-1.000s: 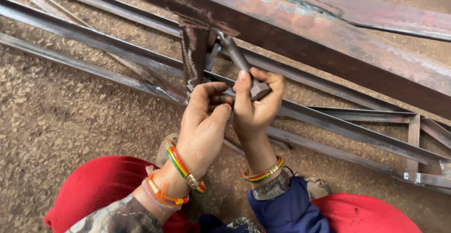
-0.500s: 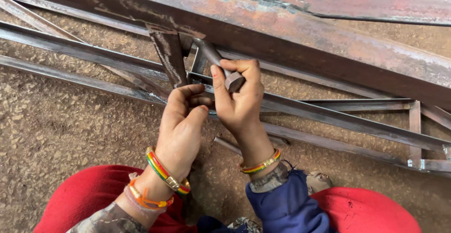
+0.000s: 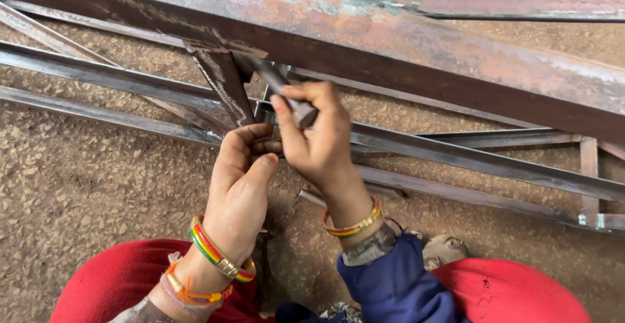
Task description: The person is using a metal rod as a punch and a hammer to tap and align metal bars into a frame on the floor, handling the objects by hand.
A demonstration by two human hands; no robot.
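right hand (image 3: pixel 319 144) holds short steel piece (image 3: pixel 286 95), long axis pointing up-left.

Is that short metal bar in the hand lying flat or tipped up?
Tipped up. The right hand grips the short metal bar, which slants up toward the big rusty beam. Its far end is hidden behind the beam.

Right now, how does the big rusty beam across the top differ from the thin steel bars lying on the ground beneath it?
The big rusty beam is broad and flat-faced; the thin steel bars are narrow. The beam is blotched reddish-brown with pale patches, while the bars look dark grey and duller. The beam passes above both hands; the right hand and left hand work down at the level of the bars. Both are long metal pieces running slantwise over gravelly ground.
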